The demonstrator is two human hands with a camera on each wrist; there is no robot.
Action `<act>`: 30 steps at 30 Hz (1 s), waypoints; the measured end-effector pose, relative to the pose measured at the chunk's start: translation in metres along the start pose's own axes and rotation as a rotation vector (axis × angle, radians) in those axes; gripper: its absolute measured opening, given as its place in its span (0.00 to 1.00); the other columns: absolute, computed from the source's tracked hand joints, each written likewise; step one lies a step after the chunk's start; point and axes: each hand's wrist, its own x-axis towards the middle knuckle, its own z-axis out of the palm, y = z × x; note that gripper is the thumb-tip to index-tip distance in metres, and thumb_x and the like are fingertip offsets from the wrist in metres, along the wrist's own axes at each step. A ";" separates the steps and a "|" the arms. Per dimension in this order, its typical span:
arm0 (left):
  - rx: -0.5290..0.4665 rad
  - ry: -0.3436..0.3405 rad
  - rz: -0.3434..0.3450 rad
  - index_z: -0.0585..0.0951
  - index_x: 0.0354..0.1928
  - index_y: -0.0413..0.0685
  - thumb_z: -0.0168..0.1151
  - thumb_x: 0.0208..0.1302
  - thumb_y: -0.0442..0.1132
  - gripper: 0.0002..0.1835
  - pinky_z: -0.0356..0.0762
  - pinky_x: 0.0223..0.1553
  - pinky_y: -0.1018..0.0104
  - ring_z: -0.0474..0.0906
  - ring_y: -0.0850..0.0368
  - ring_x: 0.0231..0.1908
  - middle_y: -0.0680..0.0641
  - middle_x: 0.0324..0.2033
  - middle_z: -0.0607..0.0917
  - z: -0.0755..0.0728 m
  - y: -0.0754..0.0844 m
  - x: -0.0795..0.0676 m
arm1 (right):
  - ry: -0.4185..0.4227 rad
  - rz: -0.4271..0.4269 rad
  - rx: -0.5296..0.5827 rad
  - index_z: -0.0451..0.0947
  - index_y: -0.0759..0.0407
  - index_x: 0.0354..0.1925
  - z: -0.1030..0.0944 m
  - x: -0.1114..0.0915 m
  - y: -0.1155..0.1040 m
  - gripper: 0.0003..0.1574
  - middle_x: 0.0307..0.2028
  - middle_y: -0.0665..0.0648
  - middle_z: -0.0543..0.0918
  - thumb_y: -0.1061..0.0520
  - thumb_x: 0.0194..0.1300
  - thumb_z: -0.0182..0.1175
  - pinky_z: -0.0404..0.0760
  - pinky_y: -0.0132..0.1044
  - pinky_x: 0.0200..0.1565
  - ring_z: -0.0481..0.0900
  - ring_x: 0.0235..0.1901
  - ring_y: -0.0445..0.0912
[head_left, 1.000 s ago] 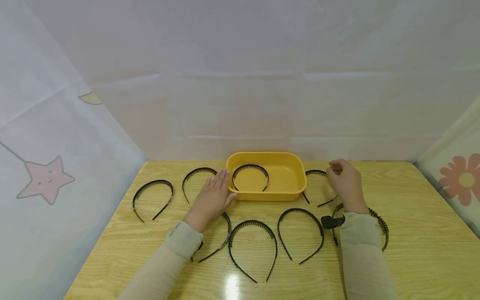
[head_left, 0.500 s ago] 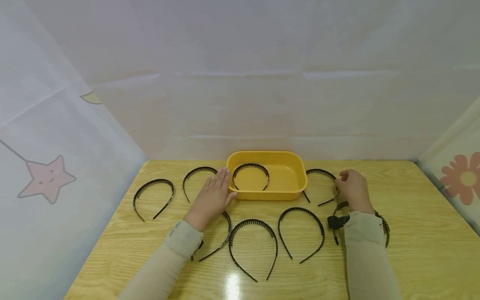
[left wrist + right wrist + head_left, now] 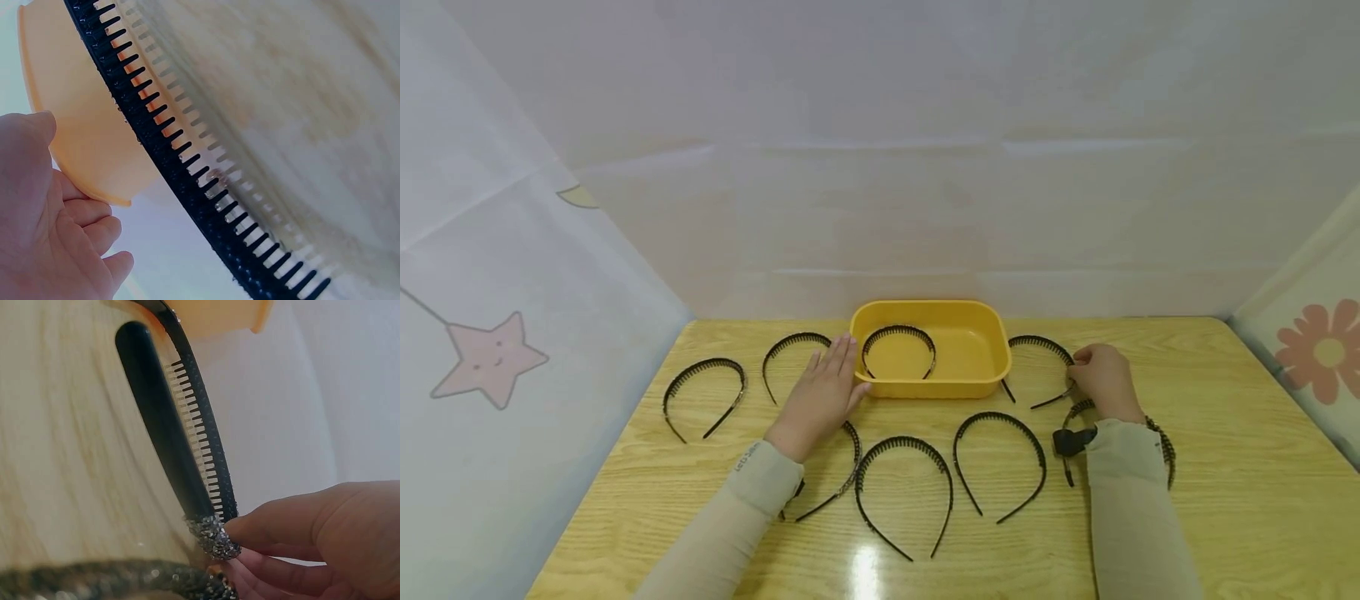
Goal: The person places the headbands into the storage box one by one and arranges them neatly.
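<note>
My left hand [image 3: 816, 404] lies with straight fingers against the left end of the yellow plastic tray [image 3: 932, 389]. A black toothed headband [image 3: 898, 330] is inside that tray. In the left wrist view, the thumb and fingertips are right at the tray wall [image 3: 94, 150], beyond another headband [image 3: 144, 131]. Just right of the tray, my right hand [image 3: 1108, 383] pinches the side of a black headband [image 3: 1036, 341] that lies on the table. Its glittery band [image 3: 212, 536] sits between thumb and fingers in the right wrist view.
Several more headbands lie about: one at far left [image 3: 703, 363], one behind the left hand [image 3: 797, 337], two in front [image 3: 902, 440] of the tray, one partly under the left wrist [image 3: 856, 450] and one under the right wrist [image 3: 1167, 454]. A pale cloth wall stands behind the wooden table [image 3: 1240, 467].
My right hand has moved right and down from above the right headband to its side, and its fingers have closed on it. My left hand has stayed at the tray.
</note>
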 end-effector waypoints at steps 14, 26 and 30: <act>-0.008 0.027 0.008 0.48 0.71 0.39 0.37 0.71 0.59 0.39 0.42 0.70 0.49 0.45 0.47 0.71 0.40 0.71 0.50 0.001 -0.001 -0.001 | -0.020 0.054 0.062 0.72 0.71 0.55 -0.002 0.004 0.006 0.24 0.50 0.73 0.75 0.56 0.66 0.51 0.79 0.52 0.41 0.76 0.44 0.62; -0.013 0.025 0.003 0.48 0.72 0.40 0.38 0.71 0.59 0.38 0.41 0.70 0.49 0.44 0.48 0.71 0.40 0.71 0.50 0.000 0.001 -0.001 | -0.086 0.143 0.418 0.67 0.70 0.60 -0.016 0.000 0.013 0.30 0.48 0.67 0.75 0.51 0.68 0.51 0.83 0.42 0.42 0.84 0.35 0.45; -0.012 0.026 0.005 0.48 0.72 0.40 0.39 0.71 0.58 0.38 0.41 0.70 0.49 0.44 0.48 0.71 0.40 0.71 0.50 -0.001 0.001 -0.001 | -0.093 0.142 0.449 0.67 0.70 0.60 -0.019 0.000 0.013 0.30 0.46 0.65 0.76 0.51 0.68 0.51 0.83 0.41 0.44 0.84 0.36 0.44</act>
